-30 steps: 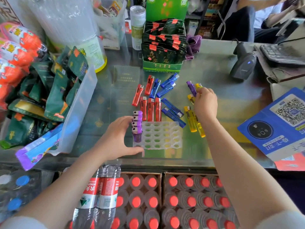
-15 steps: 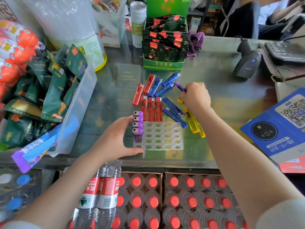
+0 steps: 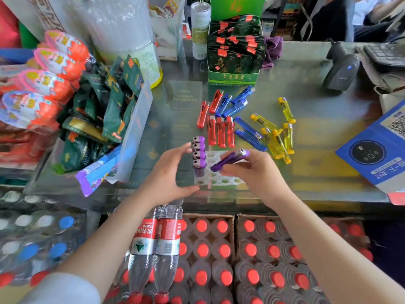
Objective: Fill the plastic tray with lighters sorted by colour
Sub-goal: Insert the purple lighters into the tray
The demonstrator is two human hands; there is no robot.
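Purple column in progress — right hand [image 3: 255, 172] pinches a purple lighter [image 3: 230, 160] over the plastic tray [image 3: 221, 179], left hand [image 3: 168, 174] spread, bracing its edge — next: tip upright, seat beside the four standing purples [image 3: 199, 153].

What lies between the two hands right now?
In the head view, the white tray lies between left hand and right hand, with four purple lighters standing along its left edge.
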